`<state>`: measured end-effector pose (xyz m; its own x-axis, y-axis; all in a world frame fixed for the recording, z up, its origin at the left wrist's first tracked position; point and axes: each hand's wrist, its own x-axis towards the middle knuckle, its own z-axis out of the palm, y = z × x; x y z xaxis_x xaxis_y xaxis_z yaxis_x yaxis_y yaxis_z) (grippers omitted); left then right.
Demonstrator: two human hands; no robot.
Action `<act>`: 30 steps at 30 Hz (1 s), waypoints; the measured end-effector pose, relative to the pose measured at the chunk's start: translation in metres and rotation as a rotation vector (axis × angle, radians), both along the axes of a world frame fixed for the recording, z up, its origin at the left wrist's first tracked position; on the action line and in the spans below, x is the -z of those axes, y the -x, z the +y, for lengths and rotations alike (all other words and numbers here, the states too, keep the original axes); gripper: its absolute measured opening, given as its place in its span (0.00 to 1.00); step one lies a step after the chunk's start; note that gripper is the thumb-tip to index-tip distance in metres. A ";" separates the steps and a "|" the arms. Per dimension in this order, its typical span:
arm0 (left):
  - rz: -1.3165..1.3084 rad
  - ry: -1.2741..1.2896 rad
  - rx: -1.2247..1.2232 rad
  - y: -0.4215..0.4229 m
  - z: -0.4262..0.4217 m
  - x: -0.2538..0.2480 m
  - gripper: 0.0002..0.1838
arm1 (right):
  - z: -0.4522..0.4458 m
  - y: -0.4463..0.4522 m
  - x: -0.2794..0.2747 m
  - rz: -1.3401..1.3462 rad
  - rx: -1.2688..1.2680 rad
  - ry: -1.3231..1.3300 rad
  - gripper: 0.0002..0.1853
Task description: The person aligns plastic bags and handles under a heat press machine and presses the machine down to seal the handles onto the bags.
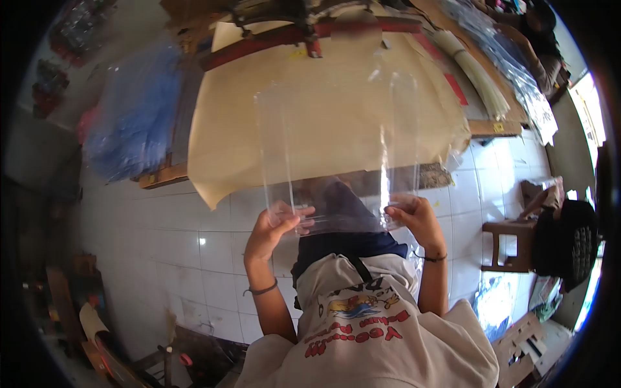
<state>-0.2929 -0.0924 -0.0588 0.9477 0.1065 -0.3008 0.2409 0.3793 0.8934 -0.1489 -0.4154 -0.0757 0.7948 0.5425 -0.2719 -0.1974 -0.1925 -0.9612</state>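
Observation:
A clear plastic sheet (pixel 333 220), perhaps a flat bag, is stretched between my two hands above the table's near edge. Long folds run along its left and right sides, and the right one catches a bright glare. My left hand (pixel 278 226) pinches its near left corner, thumb on top. At the near right corner, my right hand (pixel 415 218) grips it between thumb and fingers. The far end of the plastic lies over or just above tan paper (pixel 220 123) covering the table; I cannot tell whether they touch.
A red-and-black metal frame (pixel 259 48) crosses the table's far side. Blue plastic (pixel 139 116) is piled at left; a bundle of pale strips (pixel 472 74) lies at right. Another person's arm (pixel 533 64) is at the far right. A brown stool (pixel 508 246) stands on the white tiled floor (pixel 168 239).

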 end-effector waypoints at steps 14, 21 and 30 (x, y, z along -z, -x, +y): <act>0.057 0.124 -0.054 -0.002 -0.005 0.003 0.21 | 0.002 -0.004 -0.004 0.094 0.033 -0.104 0.10; 0.029 -0.006 0.048 0.010 0.005 0.014 0.21 | -0.005 0.000 -0.004 0.124 -0.024 -0.087 0.08; 0.069 -0.110 -0.087 -0.001 -0.016 0.009 0.19 | -0.008 -0.010 -0.026 0.129 -0.200 -0.049 0.09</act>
